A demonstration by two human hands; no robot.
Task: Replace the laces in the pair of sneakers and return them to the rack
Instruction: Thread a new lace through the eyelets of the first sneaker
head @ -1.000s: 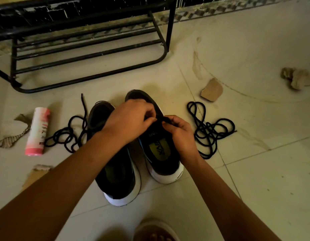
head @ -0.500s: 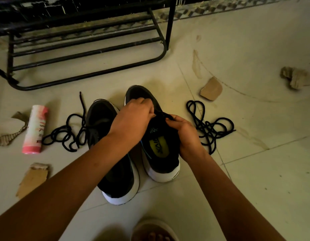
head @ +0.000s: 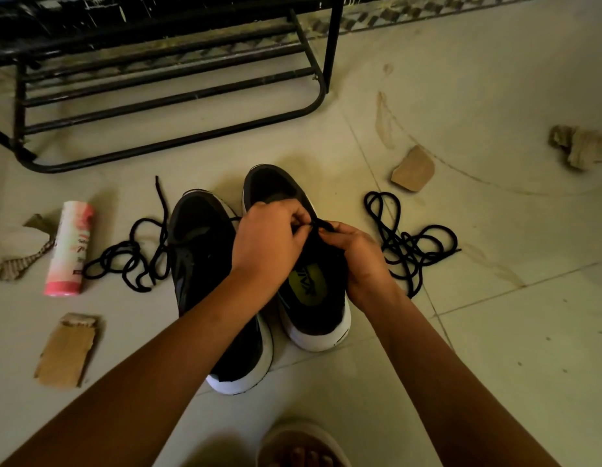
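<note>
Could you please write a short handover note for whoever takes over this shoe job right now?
Hands: left hand and right hand both pinch the held lace over the right sneaker.
Things: left sneaker stands beside it; left loose lace and right loose lace lie on the floor either side; rack behind.
Done: neither sneaker racked yet.
Left: finish the lacing, then put both on the rack.

**Pale tiled floor, scattered with bits**

I see the floor (head: 495, 365) carrying a black rack (head: 171, 96) at the far side. The left sneaker (head: 205, 264) and right sneaker (head: 313, 298) stand side by side. A loose left lace (head: 131, 261) and right lace (head: 411, 244) flank them. A pink can (head: 70, 251) lies left, near a cardboard scrap (head: 67, 352).
</note>
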